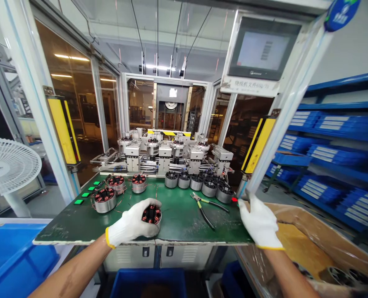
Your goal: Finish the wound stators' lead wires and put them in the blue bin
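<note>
Interior view under bright, cool light, with a ceiling lamp visible at the rear. Streaks of glare cross the amber panel; the screen appears washed out. A faint sheen marks the desk along its near edge, with deep shade beneath. Wide-angle distortion stretches the fan at the left border; the lower right corner is blurred.

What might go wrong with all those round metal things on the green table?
The coil-filled ring in the left hand is near the front edge of the table, so it might fall if it slips. Thin wires poke out of the big ring at the left and might snag a glove. The open pliers might pinch a finger.
</note>
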Demonstrator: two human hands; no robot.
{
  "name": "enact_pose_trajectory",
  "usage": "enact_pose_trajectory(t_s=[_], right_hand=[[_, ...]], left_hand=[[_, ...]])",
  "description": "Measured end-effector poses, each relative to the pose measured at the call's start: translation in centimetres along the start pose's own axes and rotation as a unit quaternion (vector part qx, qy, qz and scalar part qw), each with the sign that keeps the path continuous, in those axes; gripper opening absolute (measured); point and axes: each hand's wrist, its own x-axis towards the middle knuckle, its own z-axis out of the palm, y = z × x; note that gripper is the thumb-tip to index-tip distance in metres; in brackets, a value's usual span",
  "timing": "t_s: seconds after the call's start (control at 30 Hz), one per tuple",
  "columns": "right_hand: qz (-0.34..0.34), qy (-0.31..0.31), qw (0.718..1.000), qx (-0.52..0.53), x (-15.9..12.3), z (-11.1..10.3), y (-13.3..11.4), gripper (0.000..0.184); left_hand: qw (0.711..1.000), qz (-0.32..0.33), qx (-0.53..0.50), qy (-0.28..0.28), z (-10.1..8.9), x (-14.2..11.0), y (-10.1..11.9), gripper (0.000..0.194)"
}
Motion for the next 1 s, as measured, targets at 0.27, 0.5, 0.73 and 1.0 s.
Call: enact_pose_trajectory(t_s=[0.27,0.5,0.73,1.0], right_hand=[[-0.189,-0.105,0.976,0.008,-2.2,1.2,-8.7,0.071],[-0.257,-0.171,0.950,0.054,-6.0,-2.2,-7.6,0.064],[-0.203,-0.287,0.936,0.009,-6.3,-5.1,-6.3,0.082],[-0.278,-0.016,0.959,-0.060,18.3,-8.3,-13.6,0.068]], left_hand=[[0.999,0.002,-0.031,-0.017,0.1,0.1,-0.2,0.056],[0.996,0.016,0.013,-0.083,-1.7,0.8,0.5,0.052],[0.994,0.020,0.009,-0.103,-1.2,4.6,-1.2,0.054],[0.992,-0.085,0.039,-0.083,-0.1,4.8,-3.3,0.060]])
